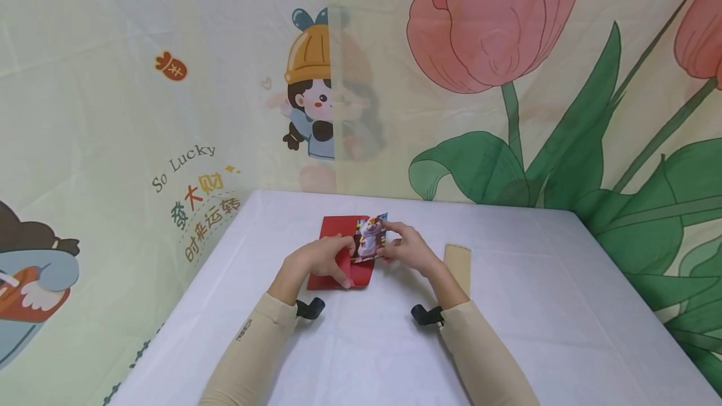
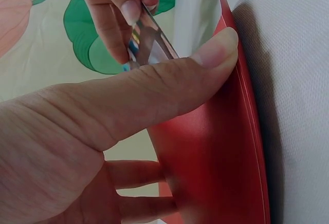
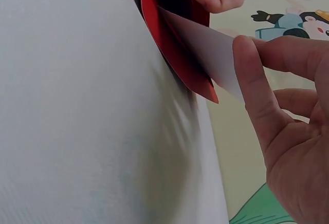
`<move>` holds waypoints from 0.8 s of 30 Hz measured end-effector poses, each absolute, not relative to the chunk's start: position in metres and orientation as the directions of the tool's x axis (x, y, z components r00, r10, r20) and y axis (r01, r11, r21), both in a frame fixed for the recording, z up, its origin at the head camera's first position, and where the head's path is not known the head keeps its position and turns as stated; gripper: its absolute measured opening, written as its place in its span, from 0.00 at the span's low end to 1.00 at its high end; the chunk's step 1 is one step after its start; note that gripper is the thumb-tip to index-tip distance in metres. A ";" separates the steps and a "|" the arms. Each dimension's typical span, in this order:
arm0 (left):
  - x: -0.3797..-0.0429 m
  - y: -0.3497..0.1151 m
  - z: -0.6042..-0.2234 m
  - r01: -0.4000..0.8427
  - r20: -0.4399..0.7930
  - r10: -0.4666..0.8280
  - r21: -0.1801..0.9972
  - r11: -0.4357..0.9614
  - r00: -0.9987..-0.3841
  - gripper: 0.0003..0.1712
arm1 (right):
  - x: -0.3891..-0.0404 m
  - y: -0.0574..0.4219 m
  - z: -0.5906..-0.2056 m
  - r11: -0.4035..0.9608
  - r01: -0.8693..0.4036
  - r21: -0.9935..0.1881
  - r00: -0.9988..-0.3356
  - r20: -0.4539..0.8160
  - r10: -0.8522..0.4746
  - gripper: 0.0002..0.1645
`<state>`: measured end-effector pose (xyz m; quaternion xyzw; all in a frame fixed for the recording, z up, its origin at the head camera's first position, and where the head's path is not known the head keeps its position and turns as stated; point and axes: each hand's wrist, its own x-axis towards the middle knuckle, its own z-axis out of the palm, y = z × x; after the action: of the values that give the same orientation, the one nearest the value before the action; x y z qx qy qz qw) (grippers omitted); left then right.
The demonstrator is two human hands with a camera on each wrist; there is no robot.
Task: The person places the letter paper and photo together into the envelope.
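A red envelope (image 1: 334,227) lies on the white table, its mouth spread apart. My left hand (image 1: 321,257) holds it by the near side; in the left wrist view the left thumb (image 2: 216,49) presses at the edge and the other fingers touch the far face. Between thumb and fingers my right hand (image 1: 410,247) pinches a glossy picture card (image 1: 370,240) printed with a cartoon figure. The right wrist view shows the card's pale back (image 3: 216,54), one end of it inside the envelope's mouth (image 3: 169,44).
A tan flat strip (image 1: 458,262) lies on the table (image 1: 524,306) to the right, partly behind my right forearm. Printed cloth (image 1: 372,80) with tulips and cartoon figures hangs behind the table and along its left side.
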<state>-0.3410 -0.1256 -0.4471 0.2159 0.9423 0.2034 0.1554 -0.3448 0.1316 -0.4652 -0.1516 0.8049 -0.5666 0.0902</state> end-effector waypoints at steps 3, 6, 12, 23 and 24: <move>-0.341 -0.125 -0.447 0.343 -0.205 0.469 0.448 0.826 -0.859 0.33 | -0.345 0.128 -0.467 0.322 -0.159 -0.933 -0.935 0.037 -0.354 0.47; -0.340 -0.125 -0.446 0.345 -0.203 0.469 0.447 0.826 -0.859 0.33 | -0.345 0.126 -0.469 0.344 -0.197 -0.918 -0.933 0.067 -0.354 0.48; -0.341 -0.125 -0.447 0.342 -0.204 0.469 0.453 0.823 -0.859 0.33 | -0.345 0.120 -0.472 0.381 -0.270 -0.885 -0.932 0.141 -0.333 0.47; -0.342 -0.125 -0.449 0.350 -0.202 0.467 0.430 0.832 -0.861 0.34 | -0.345 0.114 -0.472 0.359 -0.270 -0.893 -0.930 0.146 -0.337 0.47; -0.342 -0.125 -0.449 0.346 -0.204 0.464 0.432 0.833 -0.862 0.34 | -0.344 0.114 -0.471 0.359 -0.267 -0.894 -0.931 0.143 -0.335 0.47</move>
<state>-0.3421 -0.1253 -0.4487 0.2144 0.9451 0.1942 0.1519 -0.3443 0.1140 -0.4711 -0.1827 0.8238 -0.5356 0.0321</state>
